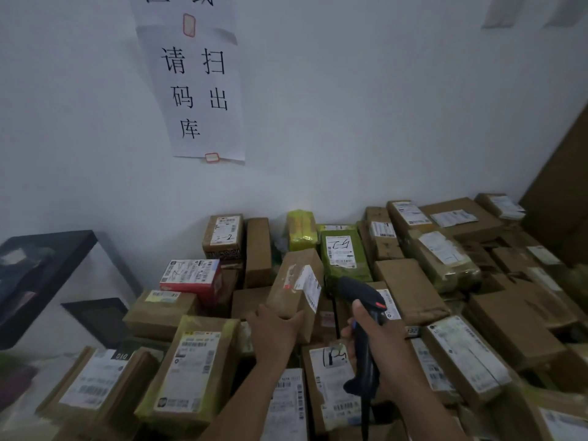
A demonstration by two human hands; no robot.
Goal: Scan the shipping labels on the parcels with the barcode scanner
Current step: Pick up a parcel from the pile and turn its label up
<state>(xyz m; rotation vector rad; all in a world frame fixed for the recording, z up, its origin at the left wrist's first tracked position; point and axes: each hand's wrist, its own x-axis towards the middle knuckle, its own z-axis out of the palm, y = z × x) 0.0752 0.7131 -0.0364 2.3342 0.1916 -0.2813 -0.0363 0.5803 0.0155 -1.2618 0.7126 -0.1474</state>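
Left hand grips a tilted brown parcel, its white label facing 3 o'clock. Right hand grasps the black scanner, aimed at 11 o'clock.

Matt cardboard parcel, paper label

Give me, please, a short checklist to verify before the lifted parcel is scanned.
1. Left hand has a grip on the brown parcel, tilted up: ok.
2. Its label is turned toward the barcode scanner: ok.
3. Right hand holds the scanner by its handle: ok.
4. Scanner head aims at the barcode: cannot tell.
5. Barcode flat and readable: cannot tell, blurred.
6. Scan light on the label: not ok, none visible.
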